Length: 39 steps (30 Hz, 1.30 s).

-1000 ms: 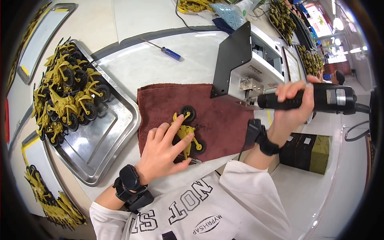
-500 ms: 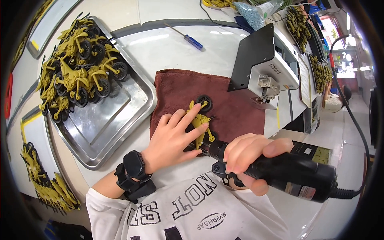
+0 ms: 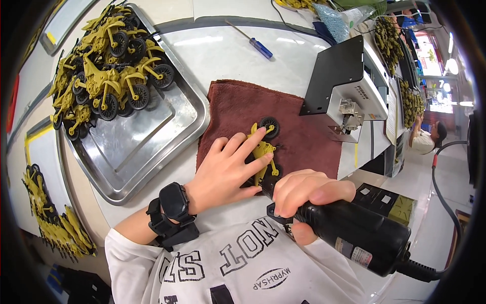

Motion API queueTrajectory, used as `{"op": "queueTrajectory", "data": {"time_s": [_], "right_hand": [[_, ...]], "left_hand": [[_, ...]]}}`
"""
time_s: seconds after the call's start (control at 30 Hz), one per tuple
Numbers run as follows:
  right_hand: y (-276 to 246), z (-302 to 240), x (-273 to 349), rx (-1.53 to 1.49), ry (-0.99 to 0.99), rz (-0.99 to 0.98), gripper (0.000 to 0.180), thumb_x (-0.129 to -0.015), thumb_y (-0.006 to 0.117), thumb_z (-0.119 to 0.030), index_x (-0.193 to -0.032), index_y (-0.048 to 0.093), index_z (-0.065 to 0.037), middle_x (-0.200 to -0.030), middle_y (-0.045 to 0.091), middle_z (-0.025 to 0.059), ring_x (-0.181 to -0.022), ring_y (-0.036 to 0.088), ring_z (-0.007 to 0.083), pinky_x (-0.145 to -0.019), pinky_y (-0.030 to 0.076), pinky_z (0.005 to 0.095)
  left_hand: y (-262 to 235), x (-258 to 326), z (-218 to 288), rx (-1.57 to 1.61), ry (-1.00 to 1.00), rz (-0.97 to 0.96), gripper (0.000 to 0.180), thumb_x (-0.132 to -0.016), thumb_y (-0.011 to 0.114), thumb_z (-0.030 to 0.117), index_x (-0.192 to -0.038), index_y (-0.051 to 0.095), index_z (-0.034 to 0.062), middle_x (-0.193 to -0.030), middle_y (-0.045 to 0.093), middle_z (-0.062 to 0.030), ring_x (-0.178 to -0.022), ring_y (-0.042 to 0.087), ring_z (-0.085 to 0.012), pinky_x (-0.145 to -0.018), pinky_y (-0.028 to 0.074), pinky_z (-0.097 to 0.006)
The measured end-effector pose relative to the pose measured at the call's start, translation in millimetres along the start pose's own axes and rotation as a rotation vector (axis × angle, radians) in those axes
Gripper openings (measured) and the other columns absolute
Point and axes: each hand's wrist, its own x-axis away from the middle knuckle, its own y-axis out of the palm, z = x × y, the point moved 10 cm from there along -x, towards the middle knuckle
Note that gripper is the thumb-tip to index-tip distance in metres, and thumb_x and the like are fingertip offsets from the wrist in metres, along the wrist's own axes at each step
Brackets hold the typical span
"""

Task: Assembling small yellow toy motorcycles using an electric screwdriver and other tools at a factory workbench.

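We're pinning the yellow toy motorcycle flat on the dark red cloth with our left hand, fingers spread over it. Our right hand is gripping the black electric screwdriver in a closed fist, its tip meeting the bike's lower end just beside the rear wheel. A steel tray with a pile of finished bikes is sitting to the left, the grey screw feeder to the right, and a blue-handled screwdriver is lying beyond the cloth.

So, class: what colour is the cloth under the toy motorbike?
Dark reddish-brown; the cloth shows best in the head view, under the yellow toy motorbike.
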Motion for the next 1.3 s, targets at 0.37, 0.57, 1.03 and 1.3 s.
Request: {"op": "queueTrajectory", "data": {"time_s": [0.37,0.57,1.03,1.3], "right_hand": [[-0.7,-3.2,1.1,-0.023,-0.007,0.046,0.047,-0.063,0.074,-0.001,-0.104,0.051,0.001,-0.066,0.058,0.0092,-0.050,0.054,0.0217,-0.048,0.045,0.0337],[-91.1,-113.9,-0.9,0.303,-0.387,0.557,0.045,-0.089,0.048,-0.038,-0.117,0.038,-0.004,-0.060,0.045,0.0032,-0.042,0.043,0.0151,-0.042,0.039,0.0272],[-142.0,-72.3,16.6,0.521,-0.156,0.714,0.042,-0.085,0.054,-0.018,-0.118,0.032,-0.001,-0.058,0.047,0.0058,-0.044,0.046,0.0164,-0.048,0.042,0.0313],[-179.7,-71.9,-28.0,0.628,-0.109,0.843,0.034,-0.083,0.057,-0.012,-0.110,0.041,0.002,-0.060,0.049,0.0069,-0.045,0.047,0.0160,-0.045,0.043,0.0279]], "left_hand": [[-0.2,1.8,0.0,-0.036,0.021,-0.027,0.061,-0.060,0.074,0.032,-0.117,0.058,0.0187,-0.140,0.035,-0.0150,-0.106,0.046,-0.0305,-0.084,0.036,-0.038],[3.1,-2.5,3.9,-0.079,0.017,-0.059,0.062,-0.060,0.075,0.036,-0.118,0.058,0.0202,-0.139,0.036,-0.0150,-0.105,0.046,-0.0308,-0.085,0.036,-0.040],[5.6,0.0,3.5,-0.073,0.027,-0.052,0.061,-0.059,0.073,0.038,-0.116,0.059,0.0204,-0.139,0.037,-0.0144,-0.107,0.045,-0.0304,-0.086,0.036,-0.040],[4.6,-4.1,4.1,-0.093,0.017,-0.046,0.061,-0.060,0.073,0.039,-0.116,0.059,0.0181,-0.139,0.037,-0.0144,-0.106,0.045,-0.0308,-0.086,0.035,-0.040]]}}
